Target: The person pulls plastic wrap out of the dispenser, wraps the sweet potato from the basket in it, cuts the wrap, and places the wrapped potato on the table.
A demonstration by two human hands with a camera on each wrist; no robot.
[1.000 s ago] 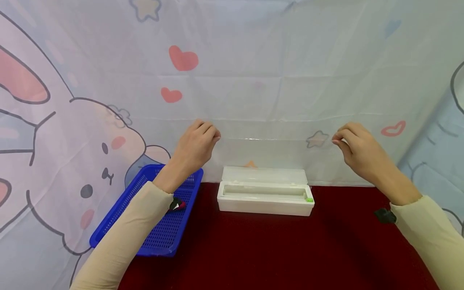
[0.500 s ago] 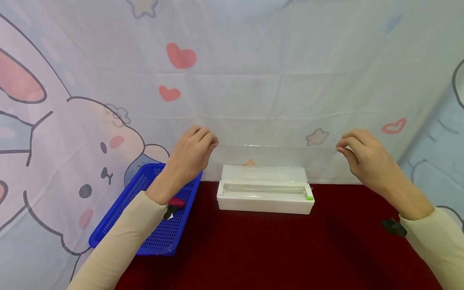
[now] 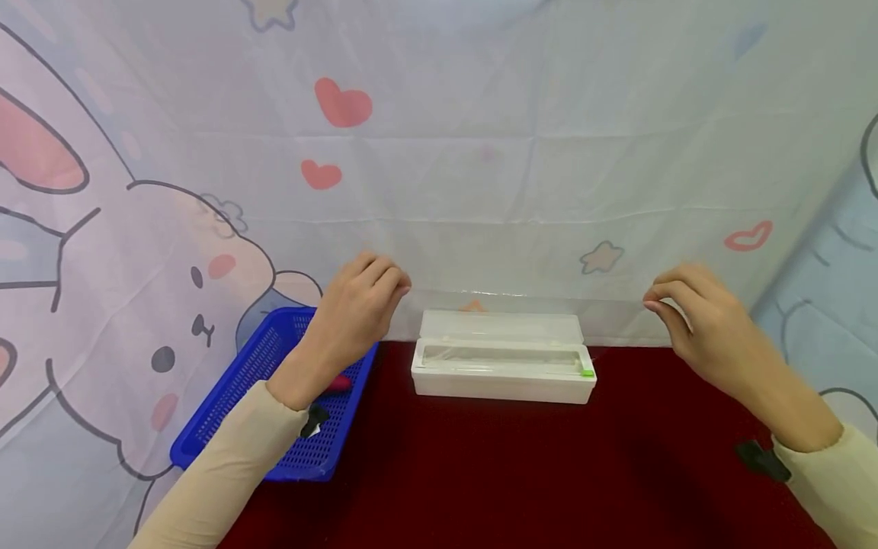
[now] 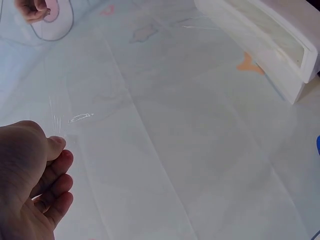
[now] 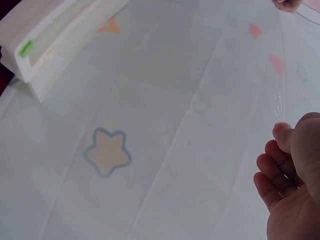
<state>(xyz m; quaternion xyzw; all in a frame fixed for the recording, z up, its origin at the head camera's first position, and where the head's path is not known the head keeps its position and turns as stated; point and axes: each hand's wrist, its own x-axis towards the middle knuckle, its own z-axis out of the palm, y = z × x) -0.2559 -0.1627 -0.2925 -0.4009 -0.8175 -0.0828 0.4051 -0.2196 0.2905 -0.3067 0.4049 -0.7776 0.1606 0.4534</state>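
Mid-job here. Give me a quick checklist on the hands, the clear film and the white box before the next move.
1. Left hand pinching the clear film: ok.
2. Right hand pinching the film's other side: ok.
3. Film smooth at the fingertips: not ok, creases show beside the left thumb.
4. Lid of the white box open: ok, tipped back behind it.
5. Green tab at the box's right end: ok.
6. Film joined to the box: cannot tell, too transparent to trace.
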